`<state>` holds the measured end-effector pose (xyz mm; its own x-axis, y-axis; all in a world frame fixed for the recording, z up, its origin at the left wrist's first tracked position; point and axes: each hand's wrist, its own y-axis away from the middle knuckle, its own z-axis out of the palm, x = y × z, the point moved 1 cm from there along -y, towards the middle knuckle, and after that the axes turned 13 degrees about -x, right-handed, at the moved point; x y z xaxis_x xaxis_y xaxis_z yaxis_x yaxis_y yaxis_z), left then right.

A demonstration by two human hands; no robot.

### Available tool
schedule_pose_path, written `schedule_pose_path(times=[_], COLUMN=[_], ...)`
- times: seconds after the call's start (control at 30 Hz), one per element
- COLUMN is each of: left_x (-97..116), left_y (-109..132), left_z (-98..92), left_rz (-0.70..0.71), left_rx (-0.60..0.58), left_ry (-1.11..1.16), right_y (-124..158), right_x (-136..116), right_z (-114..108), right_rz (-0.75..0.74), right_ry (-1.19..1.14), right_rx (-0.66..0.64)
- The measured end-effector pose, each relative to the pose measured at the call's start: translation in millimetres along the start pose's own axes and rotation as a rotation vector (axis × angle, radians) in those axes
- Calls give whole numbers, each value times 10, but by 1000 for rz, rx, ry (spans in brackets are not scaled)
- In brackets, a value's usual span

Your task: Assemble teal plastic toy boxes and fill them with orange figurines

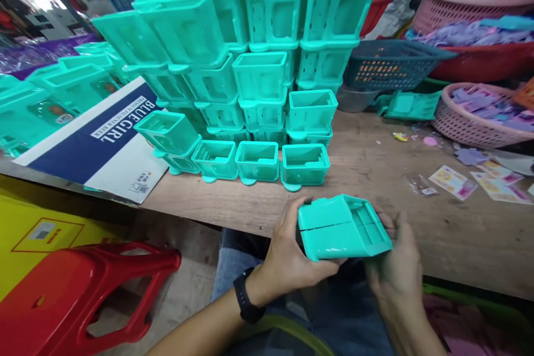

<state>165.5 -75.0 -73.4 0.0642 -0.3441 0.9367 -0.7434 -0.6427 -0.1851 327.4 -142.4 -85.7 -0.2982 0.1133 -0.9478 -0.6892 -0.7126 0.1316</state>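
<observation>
A teal plastic box (329, 228) is held tilted above the table's front edge, over my lap. A narrow dark slit runs along its upper face, and a recessed opening shows toward its right end. My left hand (292, 250) is closed around the box's left end, thumb along the lower side and fingers at the far side. At the right end, my right hand (398, 267) grips the box too; it is slightly blurred and its fingers are partly hidden behind the box. Just beyond stands a row of similar small teal boxes, the nearest box (306, 166) upright with its top open.
Tall stacks of teal boxes (275, 16) rise behind the row. A printed carton flap (108, 133) leans at left, above a red stool (54, 289). To the right are a blue basket (387, 64), a pink basket (467, 122) of lilac pieces, and printed cards (453, 182) on the wooden table (367, 161).
</observation>
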Motion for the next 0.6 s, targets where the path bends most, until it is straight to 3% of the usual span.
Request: schedule_pose_path(times=[0.1,0.17,0.23,0.3,0.37,0.47,0.6], left_x=[196,263,256,185,91,-6,-15], left_y=[-63,-102,-146,-196,-246,-299,-316], left_z=[-100,-110,-73,-7,62,141,190], left_rz=[103,129,159,189,214,225,246], left_rx=[-74,-168,-204,-179,-141,-106,-80], left_ry=[-232,-356,-396,-327,-196,-50,-37], right_y=[133,215,248,227,190,171,194], right_x=[-272,-414,-478,-487,-481,-480,-479], right_z=[41,105,176,223,241,254,304], right_rz=[-273,-507,-641,-665,-675,-782,-863], right_ry=[333,686,1028,1284,1447,1537,1639], right_rx=[-71,-185,-312,-368,-339,-307,-322])
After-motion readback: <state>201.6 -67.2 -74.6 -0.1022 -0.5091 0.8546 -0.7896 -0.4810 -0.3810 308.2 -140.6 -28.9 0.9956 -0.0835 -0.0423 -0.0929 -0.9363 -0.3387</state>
